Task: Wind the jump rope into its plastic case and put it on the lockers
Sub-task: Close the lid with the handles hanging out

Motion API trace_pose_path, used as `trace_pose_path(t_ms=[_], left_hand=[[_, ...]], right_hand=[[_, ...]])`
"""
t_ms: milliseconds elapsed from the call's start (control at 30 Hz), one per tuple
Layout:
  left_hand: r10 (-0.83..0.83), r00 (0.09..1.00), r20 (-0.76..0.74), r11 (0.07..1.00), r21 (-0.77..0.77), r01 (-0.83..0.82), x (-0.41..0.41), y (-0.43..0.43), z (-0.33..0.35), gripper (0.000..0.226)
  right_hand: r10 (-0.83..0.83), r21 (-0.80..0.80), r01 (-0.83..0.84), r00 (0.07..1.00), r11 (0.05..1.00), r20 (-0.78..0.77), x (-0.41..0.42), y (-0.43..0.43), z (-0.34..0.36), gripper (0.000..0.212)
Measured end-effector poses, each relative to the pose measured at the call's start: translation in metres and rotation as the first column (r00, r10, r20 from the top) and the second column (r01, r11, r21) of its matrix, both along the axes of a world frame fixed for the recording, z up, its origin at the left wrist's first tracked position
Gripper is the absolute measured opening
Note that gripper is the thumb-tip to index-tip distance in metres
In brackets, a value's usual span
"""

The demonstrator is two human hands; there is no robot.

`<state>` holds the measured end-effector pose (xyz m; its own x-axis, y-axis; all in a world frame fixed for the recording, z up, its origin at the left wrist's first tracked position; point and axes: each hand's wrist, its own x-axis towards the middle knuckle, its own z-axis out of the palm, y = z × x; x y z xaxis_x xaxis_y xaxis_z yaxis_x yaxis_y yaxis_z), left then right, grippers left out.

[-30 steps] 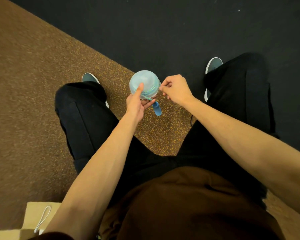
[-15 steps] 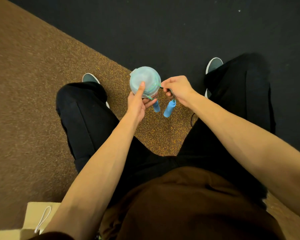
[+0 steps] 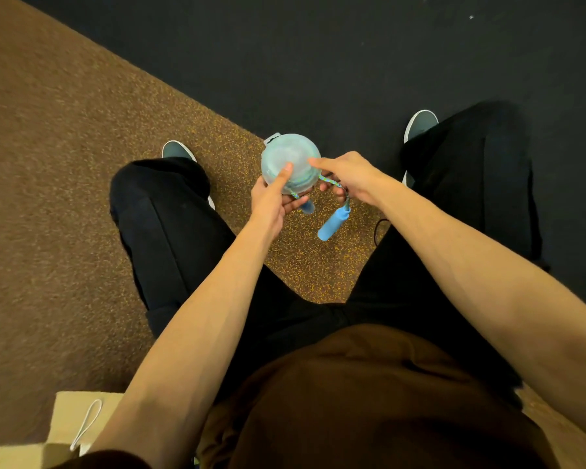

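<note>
- The case [image 3: 290, 160] was held above the floor [image 3: 82, 164], with the left hand [image 3: 273, 201] gripping it: thumb on top, fingers [image 3: 295, 204] underneath.
- The right hand [image 3: 347, 176] had its lower fingers curled round the rope [image 3: 327, 180] just beside the case.
- One handle [image 3: 332, 225] dangled on a short free length. Its swing could tug coils back out.
- A slack pinch might let the wound rope spring loose.
- The second handle [image 3: 308, 207], half hidden under the left hand, could jam the closing.
- The lockers were out of view.
</note>
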<state>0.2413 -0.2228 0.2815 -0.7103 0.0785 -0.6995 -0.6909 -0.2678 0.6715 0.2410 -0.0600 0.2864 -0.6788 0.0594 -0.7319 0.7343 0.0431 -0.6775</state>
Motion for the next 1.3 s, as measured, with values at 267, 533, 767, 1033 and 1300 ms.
trace_pose_path(t_ms=[267,533,767,1033,1300], left_hand=[[-0.290,0.957,-0.003,0.957,0.018,0.290,0.004,-0.002,0.001,0.033],[-0.340,0.938,0.060,0.920,-0.184,0.346,0.004,-0.004,-0.007,0.048],[-0.166,0.984,-0.066,0.981,-0.116,0.158,-0.001,-0.007,-0.013,0.018],[-0.241,0.965,-0.102,0.970,-0.063,0.236,-0.001,-0.005,-0.014,0.020],[-0.224,0.968,-0.117,0.975,-0.038,0.221,-0.002,-0.002,-0.013,0.054]], right_hand=[[-0.076,0.039,0.077,0.996,0.996,-0.043,-0.002,0.001,-0.004,0.063],[-0.116,-0.047,0.112,0.989,0.993,-0.096,0.003,0.000,-0.005,0.044],[0.019,-0.130,-0.028,0.997,0.991,-0.072,0.010,-0.010,-0.002,0.023],[-0.048,-0.187,0.025,0.992,0.982,-0.119,0.011,-0.018,-0.001,0.033],[-0.061,-0.164,0.030,0.980,0.986,-0.190,0.010,-0.015,-0.001,0.039]])
